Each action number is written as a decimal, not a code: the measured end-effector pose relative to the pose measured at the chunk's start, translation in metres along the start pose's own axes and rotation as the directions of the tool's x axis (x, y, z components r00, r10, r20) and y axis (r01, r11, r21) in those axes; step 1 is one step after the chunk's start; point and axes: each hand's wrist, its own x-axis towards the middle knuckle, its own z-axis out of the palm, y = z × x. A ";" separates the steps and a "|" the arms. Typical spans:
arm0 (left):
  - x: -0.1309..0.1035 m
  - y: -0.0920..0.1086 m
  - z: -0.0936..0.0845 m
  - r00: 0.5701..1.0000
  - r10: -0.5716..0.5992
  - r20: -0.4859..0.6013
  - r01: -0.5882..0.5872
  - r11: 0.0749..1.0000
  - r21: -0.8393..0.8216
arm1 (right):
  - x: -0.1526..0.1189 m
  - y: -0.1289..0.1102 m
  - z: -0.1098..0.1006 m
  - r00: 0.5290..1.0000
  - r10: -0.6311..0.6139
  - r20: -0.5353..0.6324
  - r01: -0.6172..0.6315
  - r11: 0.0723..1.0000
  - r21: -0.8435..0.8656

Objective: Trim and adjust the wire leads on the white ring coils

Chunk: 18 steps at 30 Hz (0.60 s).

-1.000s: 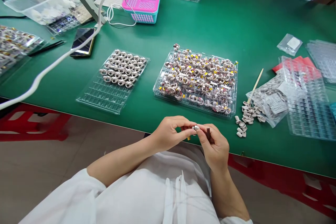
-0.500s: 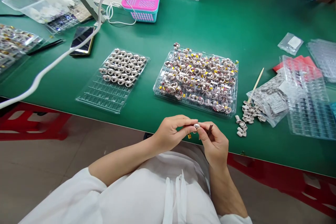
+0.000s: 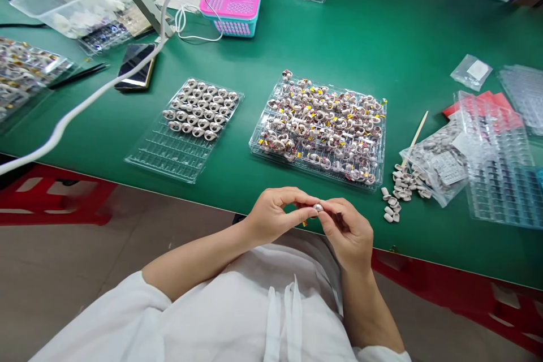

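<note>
Between the thumbs and index fingers of both hands, just over the table's front edge, is a small rounded silvery-beige part [image 3: 318, 207]. A yellow tab [image 3: 305, 223] hangs below it near my left fingertips. My left hand [image 3: 275, 215] pinches the part from the left. From the other side my right hand [image 3: 348, 232] pinches it too, and a dark brown slim piece [image 3: 339, 217] shows among its curled fingers. Behind the hands, a clear tray [image 3: 375, 178] carries a heap of beige parts with yellow and reddish bits. A second clear tray [image 3: 165, 161] holds rows of beige shells [image 3: 202, 107].
Loose beige caps [image 3: 403, 184] lie on the right beside a filled plastic bag [image 3: 439, 164] and a wooden stick [image 3: 418, 133]. Clear trays [image 3: 496, 181] overlap there. Farther left are a phone [image 3: 136, 65], tweezers [image 3: 80, 74], a white cable [image 3: 85, 104] and a pink basket [image 3: 233, 5].
The right fingers have shifted around the part, and the dark brown piece now shows less and sits lower. The part is still pinched between both hands. The view has moved slightly.
</note>
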 end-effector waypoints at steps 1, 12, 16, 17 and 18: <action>0.000 0.001 0.000 1.000 0.012 0.004 -0.012 1.000 0.012 | 0.000 0.000 0.000 1.000 0.011 0.004 -0.011 1.000 0.005; 0.002 0.005 -0.001 0.995 0.101 0.012 -0.101 0.989 0.105 | -0.006 0.005 0.009 0.995 -0.005 -0.099 0.010 0.999 0.046; 0.003 0.004 -0.002 0.995 0.102 0.012 -0.103 0.989 0.109 | -0.005 0.006 0.009 0.994 -0.011 -0.112 0.013 1.000 0.017; 0.003 0.004 -0.002 0.995 0.099 0.010 -0.099 0.989 0.108 | -0.005 0.007 0.009 0.994 -0.011 -0.110 0.013 1.000 0.013; 0.003 0.004 -0.001 0.995 0.097 0.009 -0.098 0.990 0.106 | -0.005 0.007 0.009 0.994 -0.011 -0.106 0.013 1.000 0.011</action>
